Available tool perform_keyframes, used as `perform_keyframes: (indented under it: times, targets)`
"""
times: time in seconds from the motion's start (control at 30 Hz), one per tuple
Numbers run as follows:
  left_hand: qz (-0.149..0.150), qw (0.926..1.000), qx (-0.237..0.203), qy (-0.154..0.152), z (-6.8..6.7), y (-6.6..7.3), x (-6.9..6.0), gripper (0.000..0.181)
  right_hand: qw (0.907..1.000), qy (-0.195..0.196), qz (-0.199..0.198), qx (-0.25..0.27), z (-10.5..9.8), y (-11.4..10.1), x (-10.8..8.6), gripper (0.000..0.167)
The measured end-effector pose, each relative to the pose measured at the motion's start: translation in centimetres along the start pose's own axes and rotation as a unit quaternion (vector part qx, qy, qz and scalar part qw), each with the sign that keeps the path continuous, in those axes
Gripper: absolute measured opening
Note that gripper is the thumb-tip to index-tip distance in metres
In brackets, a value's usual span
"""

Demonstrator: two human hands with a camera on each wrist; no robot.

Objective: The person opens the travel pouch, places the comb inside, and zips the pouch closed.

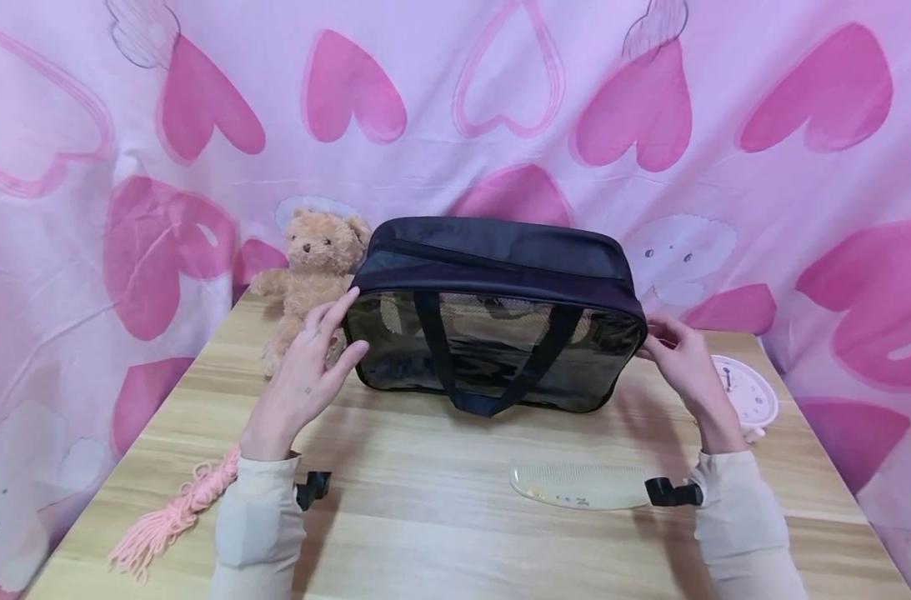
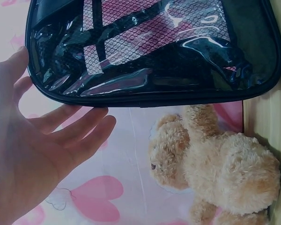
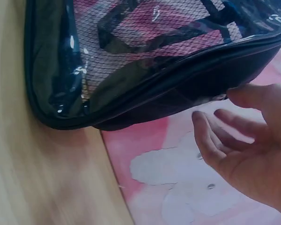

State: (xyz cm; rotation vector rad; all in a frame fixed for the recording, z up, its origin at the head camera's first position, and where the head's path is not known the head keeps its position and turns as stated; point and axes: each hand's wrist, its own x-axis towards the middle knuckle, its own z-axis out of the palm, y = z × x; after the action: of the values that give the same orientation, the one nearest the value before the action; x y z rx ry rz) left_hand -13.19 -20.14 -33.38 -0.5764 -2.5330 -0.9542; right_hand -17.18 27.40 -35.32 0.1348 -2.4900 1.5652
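A black toiletry bag (image 1: 500,262) with a see-through front panel and a hanging strap handle stands mid-table. At its left end, my left hand (image 1: 305,379) has its fingers extended against the top corner. In the left wrist view the left hand (image 2: 47,136) is spread along the bag's edge (image 2: 145,101). My right hand (image 1: 683,362) is at the opposite end. The right wrist view shows the right thumb (image 3: 248,96) touching the black side panel (image 3: 201,86), while the other fingers of the right hand (image 3: 253,140) bend loosely beside it.
A teddy bear (image 1: 316,258) sits behind the bag's left end. The pink clock (image 1: 751,392) stands beyond my right wrist. A pale comb (image 1: 575,485) lies in front, and a pink yarn bundle (image 1: 181,512) lies near my left sleeve. Heart-patterned cloth (image 1: 440,100) hangs behind the table.
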Motion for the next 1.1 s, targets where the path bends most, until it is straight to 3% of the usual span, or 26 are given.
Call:
perform_keyframes:
  times: [0.23,0.33,0.6,0.8,0.97,1.1]
  targets:
    - [-0.001,1.0000,-0.006,0.001,-0.1,-0.2,-0.1,0.065,0.9974,-0.021,-0.026,-0.063,0.5,0.6,0.3,0.015]
    - [-0.002,1.0000,-0.007,0.001,-0.1,-0.2,-0.1,0.065,0.9979,-0.022,-0.022,-0.058,0.6,0.7,0.4,0.012]
    - [0.007,0.9999,-0.009,0.002,-0.1,-0.1,0.0,0.065,0.9971,-0.066,0.004,0.039,0.5,1.3,0.3,0.009]
    - [0.012,0.9999,-0.009,-0.001,0.0,-0.1,0.1,0.065,0.9943,-0.029,0.017,0.101,-0.1,1.4,0.0,0.011]
    - [0.007,0.9999,-0.008,-0.003,0.0,-0.2,0.0,0.066,0.9806,-0.007,0.033,0.193,-0.3,0.8,0.0,0.008]
    - [0.005,0.9999,-0.010,-0.003,-0.1,-0.2,-0.1,0.066,0.9730,0.002,0.030,0.229,-0.4,0.4,0.1,0.012]
